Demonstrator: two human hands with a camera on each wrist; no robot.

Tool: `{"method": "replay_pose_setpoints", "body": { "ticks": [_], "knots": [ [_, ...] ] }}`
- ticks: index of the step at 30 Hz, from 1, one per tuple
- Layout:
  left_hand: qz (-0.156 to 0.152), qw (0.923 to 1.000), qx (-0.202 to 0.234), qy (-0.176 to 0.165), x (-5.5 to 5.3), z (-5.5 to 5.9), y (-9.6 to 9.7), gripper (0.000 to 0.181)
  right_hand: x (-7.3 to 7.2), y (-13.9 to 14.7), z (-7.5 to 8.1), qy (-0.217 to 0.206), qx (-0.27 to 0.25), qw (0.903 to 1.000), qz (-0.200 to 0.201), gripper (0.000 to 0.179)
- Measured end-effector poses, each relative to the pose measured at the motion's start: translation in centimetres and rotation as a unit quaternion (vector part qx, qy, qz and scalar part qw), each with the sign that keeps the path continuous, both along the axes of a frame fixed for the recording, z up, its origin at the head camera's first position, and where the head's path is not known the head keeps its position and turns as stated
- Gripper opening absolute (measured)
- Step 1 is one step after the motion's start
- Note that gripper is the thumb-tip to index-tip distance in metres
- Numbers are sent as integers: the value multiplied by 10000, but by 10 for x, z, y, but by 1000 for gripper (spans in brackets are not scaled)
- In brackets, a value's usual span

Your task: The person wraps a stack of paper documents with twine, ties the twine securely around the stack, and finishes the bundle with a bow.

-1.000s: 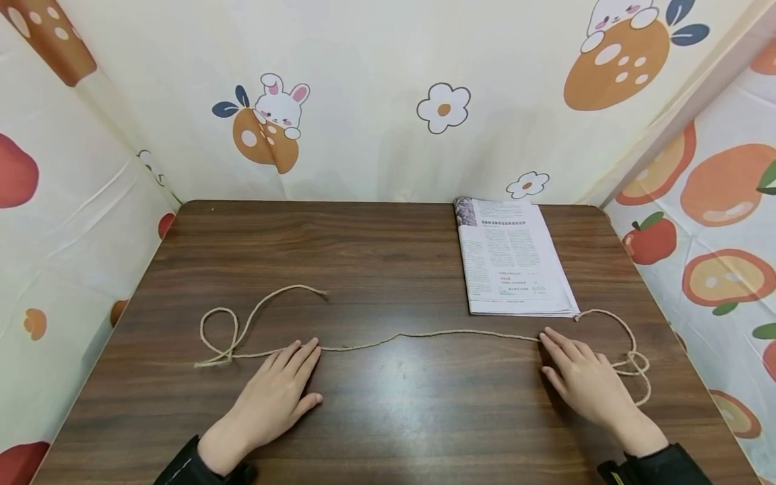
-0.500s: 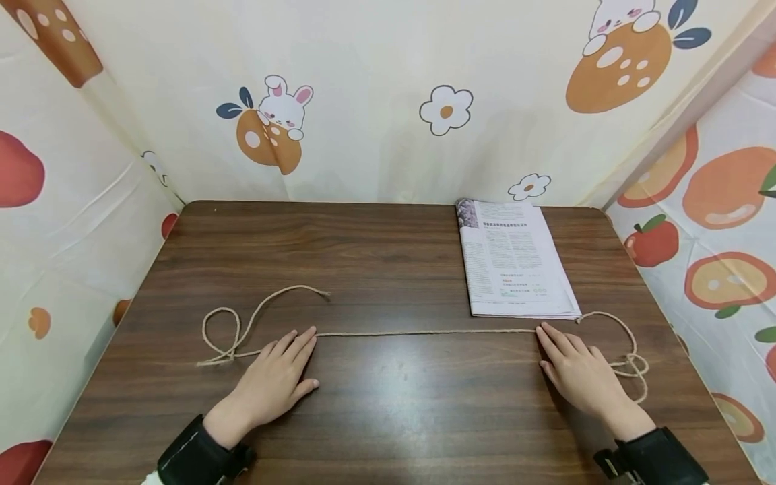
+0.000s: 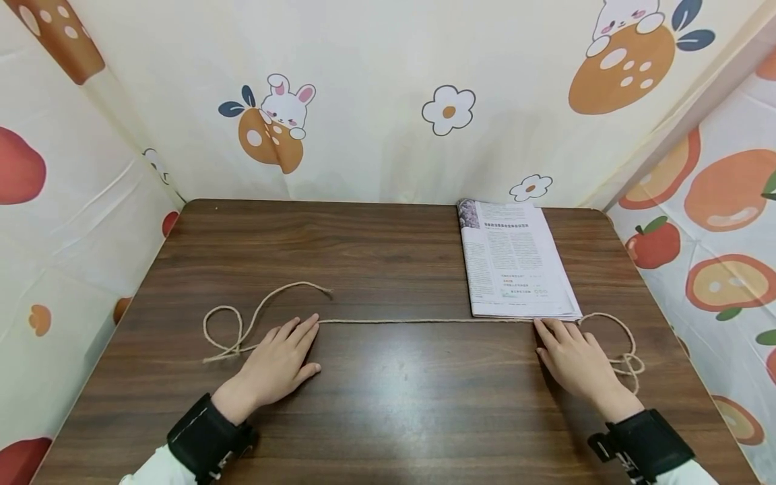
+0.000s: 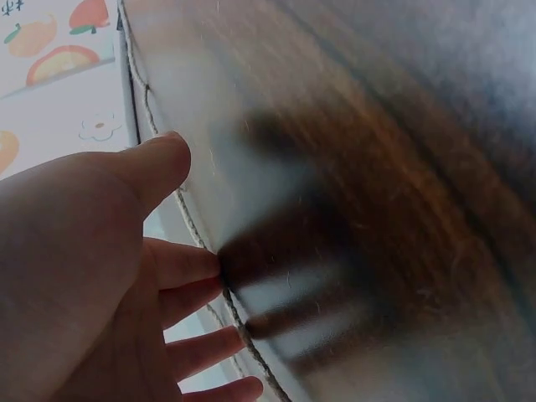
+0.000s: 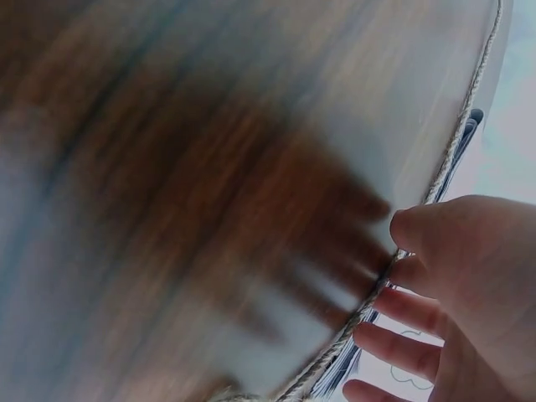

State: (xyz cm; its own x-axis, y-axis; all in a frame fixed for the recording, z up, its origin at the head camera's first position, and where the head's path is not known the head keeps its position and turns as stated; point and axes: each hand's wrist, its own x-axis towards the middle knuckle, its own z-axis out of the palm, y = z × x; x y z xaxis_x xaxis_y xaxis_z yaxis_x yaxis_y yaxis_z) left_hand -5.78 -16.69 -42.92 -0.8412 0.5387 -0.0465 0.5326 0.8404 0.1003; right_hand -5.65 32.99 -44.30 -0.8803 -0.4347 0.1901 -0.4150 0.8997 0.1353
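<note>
A thin beige rope (image 3: 424, 321) runs nearly straight across the brown wooden table (image 3: 388, 431) between two hands. The left hand (image 3: 275, 364) presses it down under straight fingertips; in the left wrist view the rope (image 4: 191, 219) passes beneath those fingers (image 4: 205, 352). At the other end the right hand (image 3: 578, 364) lies with straight fingers on the rope, just below the magazine's lower edge. Left of the left hand, the slack end forms a loop. Another loose, tangled end curls beyond the right hand, partly hidden by it. Neither hand is curled round the rope.
A folded magazine (image 3: 518, 263) with printed text lies at the back right of the table, its lower edge close to the rope. Behind stands a pale curtain (image 3: 364, 101) with rabbit and flower prints; fruit-printed sheets (image 3: 715, 337) hang at the sides.
Both hands have slid forward, away from the body, carrying the middle of the rope toward the magazine. The rope between them, wavy and slanted earlier, is now straight.
</note>
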Motion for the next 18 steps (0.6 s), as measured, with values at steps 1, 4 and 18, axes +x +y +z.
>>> {"method": "replay_pose_setpoints", "body": {
  "ticks": [1, 4, 18],
  "knots": [
    [8, 10000, -11, -6, -1, 0, 0, 65, -1, 0, 0, -6, 9, 10000, -17, 52],
    [24, 10000, -52, -30, -3, 2, 1, 65, -3, -1, 0, -47, 49, 9999, -77, 52],
    [366, 9991, 140, 138, -14, 11, -18, 60, -1, -3, 6, -42, -131, 9999, -30, 56]
  ]
}}
